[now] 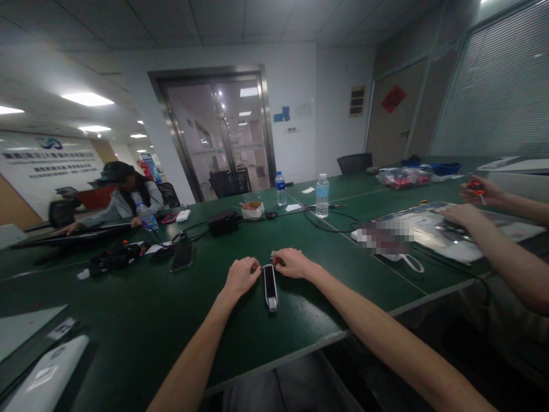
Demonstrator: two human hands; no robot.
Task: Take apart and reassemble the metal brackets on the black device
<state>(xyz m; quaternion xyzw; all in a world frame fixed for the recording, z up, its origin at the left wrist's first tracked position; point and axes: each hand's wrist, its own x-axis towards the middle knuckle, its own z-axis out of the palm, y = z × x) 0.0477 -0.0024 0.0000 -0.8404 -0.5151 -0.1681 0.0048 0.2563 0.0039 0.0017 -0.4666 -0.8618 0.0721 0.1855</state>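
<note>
A long white-and-black gadget (270,283) is set between left hand (242,276) and right hand (292,263) near the green table's (315,315) front edge; grip can't be told.

The left hand (242,277) and right hand (293,264) are close together, fingers (254,265) bent, with both bare arms (203,340) stretched forward.

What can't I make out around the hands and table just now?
All in the head view:
- Right hand: its curled fingertips and any grip, hidden by the hand itself.
- Left hand: whether it touches the slim device; too small to tell.
- Slim device's screen: too dark and small to read.
- White object, lower left: cut off by the bottom edge.
</note>
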